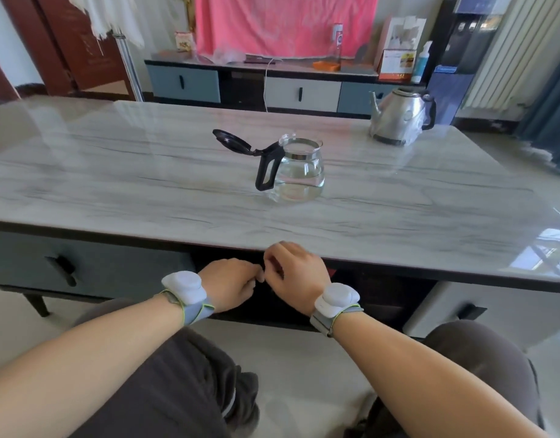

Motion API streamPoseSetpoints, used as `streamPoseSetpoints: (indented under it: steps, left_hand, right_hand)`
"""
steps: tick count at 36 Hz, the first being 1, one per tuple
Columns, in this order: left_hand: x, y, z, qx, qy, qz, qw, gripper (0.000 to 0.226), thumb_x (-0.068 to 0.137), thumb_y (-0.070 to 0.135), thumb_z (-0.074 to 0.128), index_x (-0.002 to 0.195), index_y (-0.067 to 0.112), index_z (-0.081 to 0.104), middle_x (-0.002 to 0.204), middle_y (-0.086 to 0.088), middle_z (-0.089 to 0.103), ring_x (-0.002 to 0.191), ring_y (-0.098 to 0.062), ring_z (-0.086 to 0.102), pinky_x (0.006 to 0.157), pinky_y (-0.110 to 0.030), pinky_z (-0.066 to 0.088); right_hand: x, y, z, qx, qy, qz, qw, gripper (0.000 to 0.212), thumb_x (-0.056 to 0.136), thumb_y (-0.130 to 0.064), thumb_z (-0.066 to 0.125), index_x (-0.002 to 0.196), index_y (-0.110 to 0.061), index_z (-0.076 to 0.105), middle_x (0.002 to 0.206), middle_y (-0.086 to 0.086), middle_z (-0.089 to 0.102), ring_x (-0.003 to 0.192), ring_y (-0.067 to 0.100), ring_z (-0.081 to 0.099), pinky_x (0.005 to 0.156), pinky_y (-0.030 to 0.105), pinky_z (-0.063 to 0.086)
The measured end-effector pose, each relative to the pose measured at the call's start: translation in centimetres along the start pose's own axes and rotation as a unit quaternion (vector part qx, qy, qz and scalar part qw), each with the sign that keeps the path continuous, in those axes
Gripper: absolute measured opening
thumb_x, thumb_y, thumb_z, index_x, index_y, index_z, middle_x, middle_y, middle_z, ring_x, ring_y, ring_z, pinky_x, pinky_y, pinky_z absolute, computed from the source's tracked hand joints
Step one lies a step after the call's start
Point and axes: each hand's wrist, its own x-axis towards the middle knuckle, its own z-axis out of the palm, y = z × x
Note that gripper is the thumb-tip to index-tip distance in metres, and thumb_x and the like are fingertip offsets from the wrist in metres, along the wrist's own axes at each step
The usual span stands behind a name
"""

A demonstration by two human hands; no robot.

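Two matching gadgets on show. Just behind the left hand sits the left pod: white, smooth and rounded, with a round disc raised on its top. The left strap is grey fabric piped in lime green. Same kit behind the right hand: the right pod is white too, and the right strap is a grey band with that green trim again. Forearms are bare on both sides. Down below are loose, dark grey-brown trousers, creased and bunched over both knees.
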Motion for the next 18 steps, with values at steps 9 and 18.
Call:
streamPoseSetpoints:
  steps: [9,18]
  left_hand:
    - [1.3,0.8,-5.2,-0.067,0.100,-0.012,0.993,0.034,0.087,0.018,0.044,0.102,0.021,0.073,0.097,0.003,0.075,0.096,-0.027,0.066,0.081,-0.036,0.050]
    - [6.1,0.8,-6.4,-0.183,0.275,-0.120,0.936,0.024,0.088,0.005,0.052,0.101,0.018,0.068,0.095,0.004,0.070,0.089,-0.026,0.064,0.078,-0.040,0.053]
  right_hand:
    - [3.1,1.4,-2.7,-0.015,0.059,0.032,0.998,0.025,0.093,-0.028,0.049,0.094,-0.012,0.067,0.083,-0.004,0.064,0.073,0.018,0.059,0.055,0.028,0.039]
    - [6.1,4.7,-3.8,0.009,0.088,0.144,0.986,0.015,0.098,-0.013,0.063,0.112,-0.013,0.067,0.109,-0.005,0.063,0.090,0.018,0.063,0.066,0.029,0.041]
